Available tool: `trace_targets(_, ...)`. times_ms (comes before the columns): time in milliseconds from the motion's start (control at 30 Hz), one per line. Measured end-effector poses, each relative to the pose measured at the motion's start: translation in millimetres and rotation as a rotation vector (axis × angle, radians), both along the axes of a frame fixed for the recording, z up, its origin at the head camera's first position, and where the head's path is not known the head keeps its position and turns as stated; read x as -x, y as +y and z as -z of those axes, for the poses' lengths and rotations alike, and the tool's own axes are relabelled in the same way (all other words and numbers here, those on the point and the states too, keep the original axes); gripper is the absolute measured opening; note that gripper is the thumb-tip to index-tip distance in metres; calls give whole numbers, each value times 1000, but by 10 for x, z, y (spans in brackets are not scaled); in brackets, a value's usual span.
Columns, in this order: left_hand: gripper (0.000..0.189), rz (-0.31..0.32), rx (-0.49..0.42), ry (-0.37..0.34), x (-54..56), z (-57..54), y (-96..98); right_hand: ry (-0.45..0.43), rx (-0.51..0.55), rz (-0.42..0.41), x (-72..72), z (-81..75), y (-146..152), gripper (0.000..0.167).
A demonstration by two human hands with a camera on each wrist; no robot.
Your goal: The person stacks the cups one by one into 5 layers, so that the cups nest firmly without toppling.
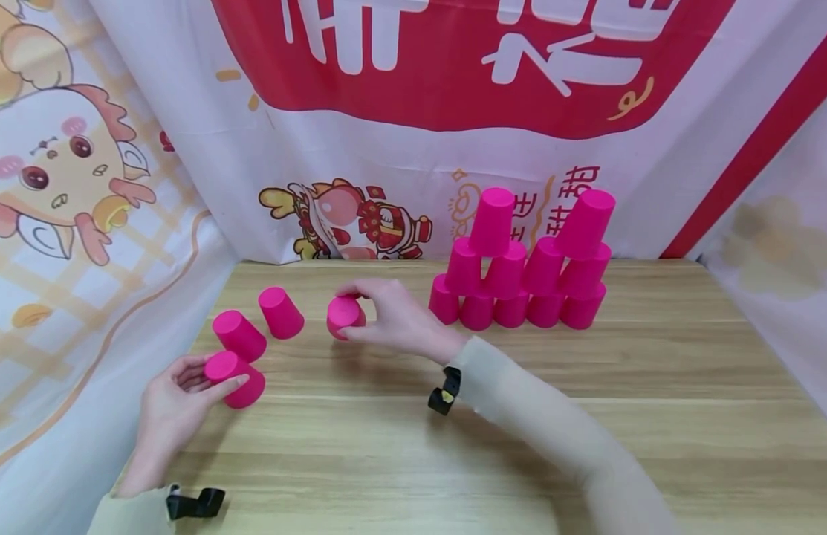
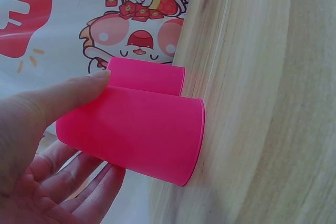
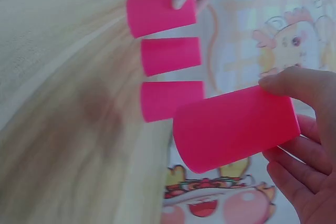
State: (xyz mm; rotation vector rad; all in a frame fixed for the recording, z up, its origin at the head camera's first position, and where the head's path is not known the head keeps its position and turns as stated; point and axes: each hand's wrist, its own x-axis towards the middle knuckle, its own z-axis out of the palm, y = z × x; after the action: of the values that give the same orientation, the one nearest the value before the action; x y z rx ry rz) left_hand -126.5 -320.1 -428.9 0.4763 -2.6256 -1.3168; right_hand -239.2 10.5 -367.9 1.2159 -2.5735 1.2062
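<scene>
My left hand (image 1: 172, 405) holds an upside-down pink cup (image 1: 244, 388) at the table's left side, thumb on one side and fingers on the other. Two more upside-down pink cups, a middle one (image 1: 241, 338) and a farther one (image 1: 282, 315), stand in a row beyond it. With thumb and fingers my right hand (image 1: 403, 318) grips another pink cup (image 3: 231, 129), mouth down, over the table between that row and the stack. To the right rises a stack of pink cups (image 1: 509, 279) in three tiers, with two separate cups on top.
The wooden table (image 1: 400, 461) runs up to a printed cloth backdrop (image 1: 360, 148) behind the stack. Another patterned cloth (image 1: 152, 297) hangs along the left edge, close to the row of cups. A black strap (image 1: 445, 390) sits on the right wrist.
</scene>
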Motion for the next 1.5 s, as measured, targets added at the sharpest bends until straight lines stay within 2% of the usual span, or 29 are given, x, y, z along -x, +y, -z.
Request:
trace_targets(233, 75, 13, 27, 13, -7, -10, -19, 117, 16, 33, -80, -203, 349, 56)
trace_targets(400, 75, 19, 3, 17, -9, -8, -11, 212, 67, 45, -117, -307, 653, 55)
trace_targets(567, 75, 11, -7, 10, -9, -12, 3, 257, 98, 100, -164, -432, 1023, 56)
trace_targets(833, 73, 25, -12, 18, -10, -19, 3, 322, 121, 258, -295, -683, 1649, 54)
trace_targets(1067, 73, 14, 43, 2, -5, -21, -7, 361, 187, 456, -397, -1035, 2091, 54)
trace_targets(1167, 73, 13, 55, 2, 2, -19, -11, 354, 255, 557, -382, -1217, 2232, 52)
trace_targets(1300, 73, 25, 39, 11, 1, -10, -14, 293, 315, 669, -284, -1429, 2388, 48)
trace_targets(1400, 73, 32, 30, 21, -2, -6, -17, 237, 275, 732, -157, -1537, 2483, 51)
trace_targets(1500, 73, 31, 32, 22, -3, 2, -24, 173, 170, 771, 17, -1587, 2547, 56)
